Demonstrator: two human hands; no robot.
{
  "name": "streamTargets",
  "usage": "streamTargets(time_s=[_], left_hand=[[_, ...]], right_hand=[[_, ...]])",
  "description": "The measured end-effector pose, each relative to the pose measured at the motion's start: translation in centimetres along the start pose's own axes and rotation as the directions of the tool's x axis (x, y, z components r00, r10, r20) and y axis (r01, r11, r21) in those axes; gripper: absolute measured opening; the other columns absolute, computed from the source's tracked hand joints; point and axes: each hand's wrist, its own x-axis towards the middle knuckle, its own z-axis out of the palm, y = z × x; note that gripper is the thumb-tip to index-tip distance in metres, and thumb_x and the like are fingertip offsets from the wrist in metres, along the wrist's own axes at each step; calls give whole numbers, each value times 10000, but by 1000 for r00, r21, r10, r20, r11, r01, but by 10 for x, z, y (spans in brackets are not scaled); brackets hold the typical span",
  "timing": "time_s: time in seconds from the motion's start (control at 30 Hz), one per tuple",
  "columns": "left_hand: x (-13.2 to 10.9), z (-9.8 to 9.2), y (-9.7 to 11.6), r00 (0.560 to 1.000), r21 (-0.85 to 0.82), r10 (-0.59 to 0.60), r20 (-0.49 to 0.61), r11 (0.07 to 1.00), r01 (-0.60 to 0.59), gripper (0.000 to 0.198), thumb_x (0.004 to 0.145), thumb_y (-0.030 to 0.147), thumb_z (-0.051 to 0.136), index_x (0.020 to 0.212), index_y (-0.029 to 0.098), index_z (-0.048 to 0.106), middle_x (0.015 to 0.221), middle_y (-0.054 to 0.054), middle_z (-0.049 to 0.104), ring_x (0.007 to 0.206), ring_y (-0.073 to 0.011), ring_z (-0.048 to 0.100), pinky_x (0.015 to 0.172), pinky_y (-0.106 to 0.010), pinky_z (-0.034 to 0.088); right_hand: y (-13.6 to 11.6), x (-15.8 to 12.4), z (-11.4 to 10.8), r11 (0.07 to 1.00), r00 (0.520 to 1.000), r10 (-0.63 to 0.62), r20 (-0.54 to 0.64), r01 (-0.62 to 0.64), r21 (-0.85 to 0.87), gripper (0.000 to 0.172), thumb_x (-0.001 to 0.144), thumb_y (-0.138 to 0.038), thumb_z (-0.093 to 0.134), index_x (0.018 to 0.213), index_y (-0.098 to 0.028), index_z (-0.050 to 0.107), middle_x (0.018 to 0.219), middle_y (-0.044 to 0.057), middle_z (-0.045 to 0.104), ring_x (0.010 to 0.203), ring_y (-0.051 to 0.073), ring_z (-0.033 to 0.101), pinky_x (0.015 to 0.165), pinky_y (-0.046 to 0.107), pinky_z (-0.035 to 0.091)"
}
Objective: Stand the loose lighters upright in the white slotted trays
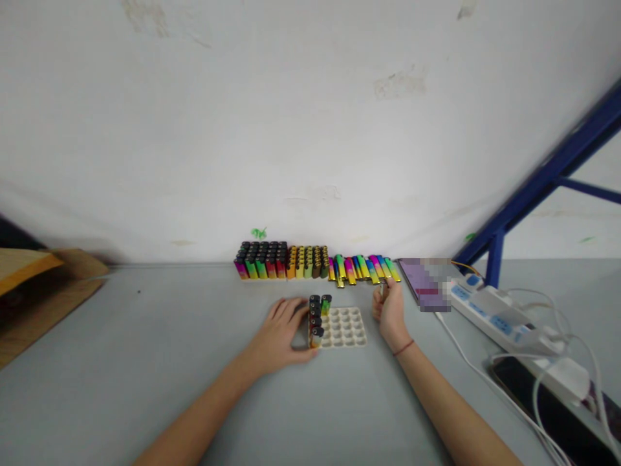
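A white tray (342, 344) with rows of round holes lies on the table. Several black-topped lighters (315, 321) stand in its left column, and one green lighter (326, 305) is upright at the back of the column beside it. My left hand (277, 336) curves around the tray's left end, thumb at the front corner and fingers behind, closed on it. Right of the tray, my right hand (391, 312) is pinched around what looks like a lighter (383, 292), mostly covered by the fingers. Just beyond it, several shiny multicoloured lighters (361, 266) lie flat in a row.
Against the wall stand a block of black-topped lighters (262, 260) and a block of gold-topped ones (307, 261). A purple flat package (422, 281), a power strip (504, 320), white cables and a dark phone-like slab (543, 401) are on the right. An open cardboard box (53, 298) sits left.
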Motion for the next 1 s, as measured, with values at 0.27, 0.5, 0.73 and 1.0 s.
streamTargets(time_s=[0.27, 0.5, 0.73, 1.0], left_hand=[[0, 0, 0, 1000, 4, 1, 3, 1000, -1, 685, 733, 511, 698, 1279, 137, 522, 1317, -177, 528, 1237, -355, 472, 1087, -536, 330], [1, -2, 1, 1000, -1, -11, 18, 1000, 11, 683, 731, 528, 694, 1283, 167, 519, 1326, -166, 524, 1238, -355, 470, 1088, -535, 322], [1, -2, 2, 1000, 1, -6, 11, 1000, 6, 703, 732, 558, 685, 1286, 156, 525, 1324, -169, 526, 1231, -355, 472, 1084, -536, 328], [1, -3, 2, 999, -3, -15, 39, 1000, 15, 706, 738, 545, 686, 1296, 149, 514, 1333, -176, 518, 1247, -360, 458, 1088, -544, 318]], right_hand=[[-8, -6, 4, 986, 995, 52, -83, -39, 160, 457, 846, -564, 338, 547, -248, 199, 397, -78, 203, 318, 74, 134, 325, 216, 77], [-11, -13, 3, 999, 998, 49, 35, -48, -5, 463, 838, -685, 371, 693, -246, 382, 423, -109, 273, 323, 75, 190, 333, 196, 142], [-24, -39, 4, 867, 854, -381, 355, 464, -185, 356, 845, -582, 557, 871, -228, 532, 783, 11, 572, 719, 150, 549, 644, 262, 475], [-9, -48, 7, 791, 755, -334, 565, 551, -268, 269, 866, -419, 614, 991, -184, 652, 897, 59, 685, 806, 186, 640, 773, 321, 522]])
